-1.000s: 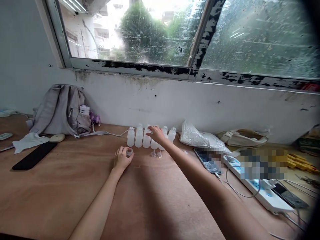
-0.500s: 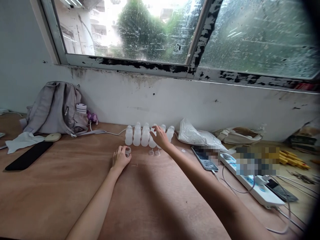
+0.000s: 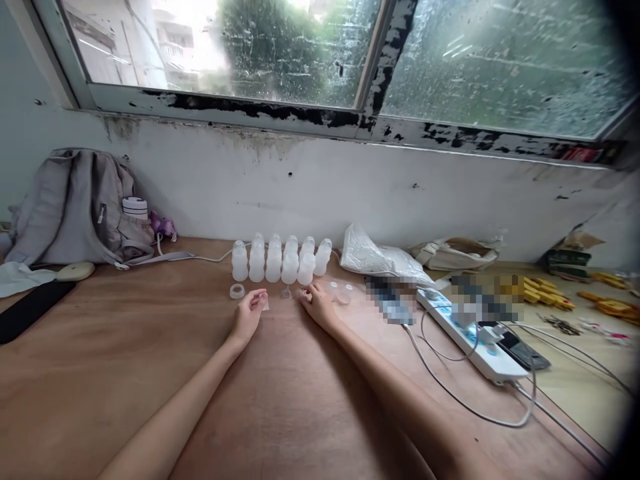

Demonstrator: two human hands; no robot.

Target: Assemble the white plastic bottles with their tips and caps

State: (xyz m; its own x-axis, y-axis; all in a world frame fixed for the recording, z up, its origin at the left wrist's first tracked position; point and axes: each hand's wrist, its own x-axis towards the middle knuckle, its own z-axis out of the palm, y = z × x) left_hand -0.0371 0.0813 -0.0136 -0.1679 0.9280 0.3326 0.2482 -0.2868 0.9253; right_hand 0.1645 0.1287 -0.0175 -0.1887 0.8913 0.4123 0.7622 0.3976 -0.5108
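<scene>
Frosted white baby bottles [image 3: 257,259], several of them, stand upright in a close row near the wall. In front of them my left hand [image 3: 248,316] has thumb and fingers pinched on a small clear piece [image 3: 265,305], partly hidden and too blurred to name. To its left a translucent bottle ring [image 3: 237,291] rests on the table. One clear teat-like piece [image 3: 285,293] lies between my hands. My right hand [image 3: 319,305] is lowered to the table with curled fingers, its fingertips at another clear piece they mostly cover. Right of it lie thin clear discs [image 3: 349,287] and a clear cap [image 3: 343,298].
A silver padded bag [image 3: 370,252] and a beige pouch [image 3: 453,253] lie by the wall. A phone [image 3: 393,303] and a white power strip [image 3: 480,347] with cables occupy the right. At left are a grey backpack [image 3: 75,207] and a black case [image 3: 35,310].
My right hand has come down from the bottles to the table in front of them. My left hand has let go of the ring and now pinches a small clear piece. The view has shifted right.
</scene>
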